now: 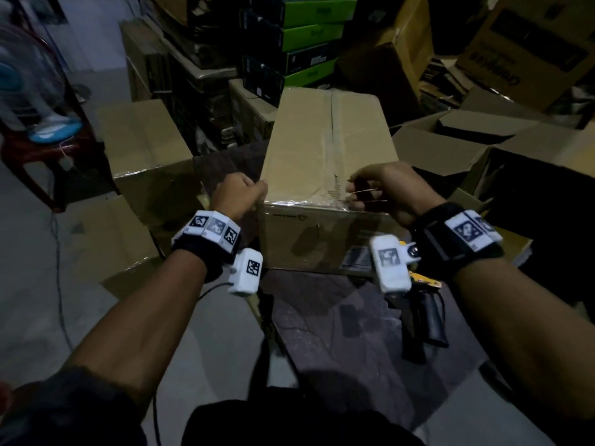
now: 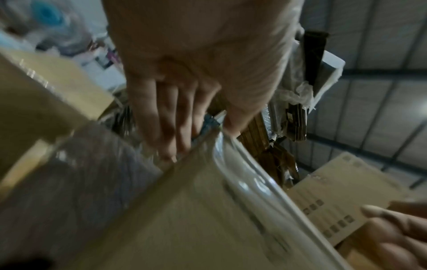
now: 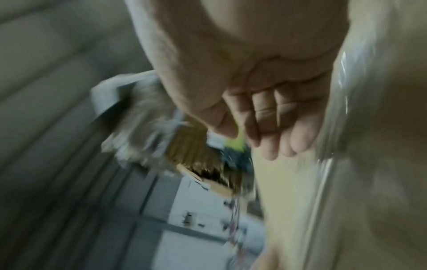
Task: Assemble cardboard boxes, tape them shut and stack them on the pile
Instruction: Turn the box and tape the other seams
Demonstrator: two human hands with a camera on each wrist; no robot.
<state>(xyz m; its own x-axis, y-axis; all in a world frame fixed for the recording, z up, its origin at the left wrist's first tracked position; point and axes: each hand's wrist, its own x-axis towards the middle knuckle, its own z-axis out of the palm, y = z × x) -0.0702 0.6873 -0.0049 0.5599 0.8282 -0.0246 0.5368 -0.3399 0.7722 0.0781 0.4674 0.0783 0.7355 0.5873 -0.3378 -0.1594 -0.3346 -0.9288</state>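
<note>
Box (image 1: 325,149) sits closed in front of me on a dark table (image 1: 338,333), long side running away, clear tape (image 1: 333,123) down the top seam and over the near edge. My left hand (image 1: 240,196) is at the near left corner of the box; left wrist view shows fingers (image 2: 161,117) extended down along the side panel, thumb over the top edge, so it clasps the corner. My right hand (image 1: 381,188) is at the near edge on the tape end, just right of the seam; head view shows fingers bent there, right wrist view is blurred and shows fingers (image 3: 265,117) loosely bent against the cardboard. Whether they pinch the tape or just press it, I cannot tell. Tape gun (image 1: 418,304) lies on the table under my right wrist, black handle, yellow part. More boxes around: closed one (image 1: 141,146) at left, open one (image 1: 450,136) at right, green-black cartons (image 1: 302,37) stacked behind. Fan (image 1: 29,82) on a chair at far left.
</note>
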